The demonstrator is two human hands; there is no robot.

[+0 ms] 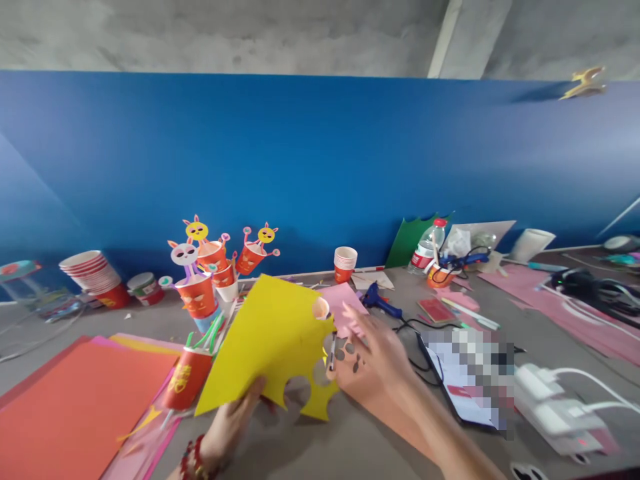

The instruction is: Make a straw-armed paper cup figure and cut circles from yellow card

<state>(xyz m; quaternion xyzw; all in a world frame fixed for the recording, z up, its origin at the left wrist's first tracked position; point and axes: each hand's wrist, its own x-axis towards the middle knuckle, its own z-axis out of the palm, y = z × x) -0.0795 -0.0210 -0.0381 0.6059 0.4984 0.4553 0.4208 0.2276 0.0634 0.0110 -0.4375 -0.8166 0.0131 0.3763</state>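
My left hand (237,420), with a red beaded bracelet at the wrist, grips the lower edge of a yellow paper sheet (255,333). Its thumb lies on top and the other fingers are hidden underneath. Round holes and scalloped cuts run along the sheet's right side. My right hand (377,347) reaches over the table just right of the sheet, fingers stretched out and slightly blurred, nothing visible in them. Below it lies an orange paper sheet (395,417) with several small holes; beyond its fingertips is a pink paper piece (343,299).
Decorated red paper cups (197,297) with animal faces stand behind the yellow sheet. Coloured paper (85,407) is stacked at left. To the right are a blue glue gun (381,301), a tablet-like device (450,387), a white power strip (560,407) and a bottle (425,250).
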